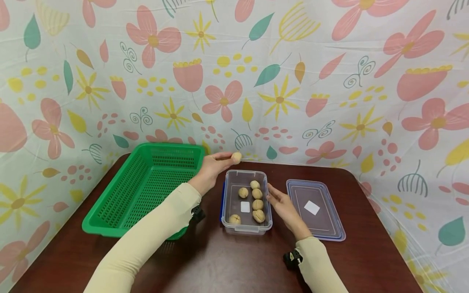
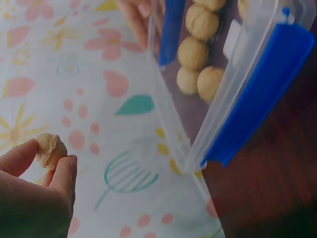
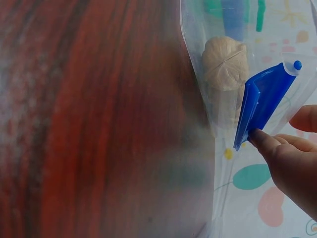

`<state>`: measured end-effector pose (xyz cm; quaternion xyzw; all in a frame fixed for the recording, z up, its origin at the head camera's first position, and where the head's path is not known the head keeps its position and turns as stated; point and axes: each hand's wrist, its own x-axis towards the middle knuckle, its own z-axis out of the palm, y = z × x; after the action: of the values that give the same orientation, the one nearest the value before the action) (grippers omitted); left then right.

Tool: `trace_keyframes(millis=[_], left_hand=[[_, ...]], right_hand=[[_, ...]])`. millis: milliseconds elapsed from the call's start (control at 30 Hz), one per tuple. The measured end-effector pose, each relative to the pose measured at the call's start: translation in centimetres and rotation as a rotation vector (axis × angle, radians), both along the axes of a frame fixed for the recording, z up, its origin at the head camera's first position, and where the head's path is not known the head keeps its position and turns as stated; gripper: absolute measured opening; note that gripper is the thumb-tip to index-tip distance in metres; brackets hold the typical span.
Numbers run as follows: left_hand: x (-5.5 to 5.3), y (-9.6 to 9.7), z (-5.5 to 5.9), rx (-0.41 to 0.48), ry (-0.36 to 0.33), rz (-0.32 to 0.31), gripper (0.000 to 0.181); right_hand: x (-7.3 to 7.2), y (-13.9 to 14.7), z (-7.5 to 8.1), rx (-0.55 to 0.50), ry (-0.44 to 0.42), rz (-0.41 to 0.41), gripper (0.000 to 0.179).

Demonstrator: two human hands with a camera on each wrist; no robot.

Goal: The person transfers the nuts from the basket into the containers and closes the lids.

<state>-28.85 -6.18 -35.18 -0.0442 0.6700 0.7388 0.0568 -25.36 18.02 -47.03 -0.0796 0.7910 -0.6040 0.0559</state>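
Note:
Thumb and fingers of my left hand [image 1: 212, 169] pinch a walnut [image 1: 236, 158], held up by the back left corner of a clear plastic box [image 1: 238, 175]. In the left wrist view that walnut [image 2: 50, 150] sits at the fingertips, apart from the box. Several walnuts [image 1: 257, 194] lie inside the box, mostly along its right side, around a white square label [image 1: 245, 206]. My right hand [image 1: 283, 207] is at the box's right wall, its fingers fairly straight. In the right wrist view a fingertip touches the hanging blue latch [image 3: 267, 99].
A green slotted basket [image 1: 144, 148] stands on the left of the dark wooden table [image 1: 234, 264]. The box's clear lid [image 1: 322, 211], with a white label, lies flat at the right. Behind the table hangs a flower-patterned cloth [image 1: 227, 53].

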Motion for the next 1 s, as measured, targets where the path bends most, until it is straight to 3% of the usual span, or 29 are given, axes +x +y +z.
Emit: trace_keyframes(millis=[267,500,767,1000], left_hand=[[1.4,1.7,-1.4,-0.132,-0.009,-0.035,0.035],[2.4,2.6,-3.1,-0.161,-0.035,-0.054,0.029],[3.6,3.0,-5.2,-0.224,-0.059,-0.04,0.026],[4.1,3.1,-6.7,-0.279,-0.034,-0.005,0.025]], right_hand=[[-0.2,-0.1,0.0,0.007,0.012,0.008,0.052],[-0.1,0.0,0.0,0.005,0.006,0.005,0.052],[0.1,0.0,0.2,0.009,0.005,-0.008,0.052],[0.0,-0.1,0.2,0.007,0.017,-0.005,0.051]])
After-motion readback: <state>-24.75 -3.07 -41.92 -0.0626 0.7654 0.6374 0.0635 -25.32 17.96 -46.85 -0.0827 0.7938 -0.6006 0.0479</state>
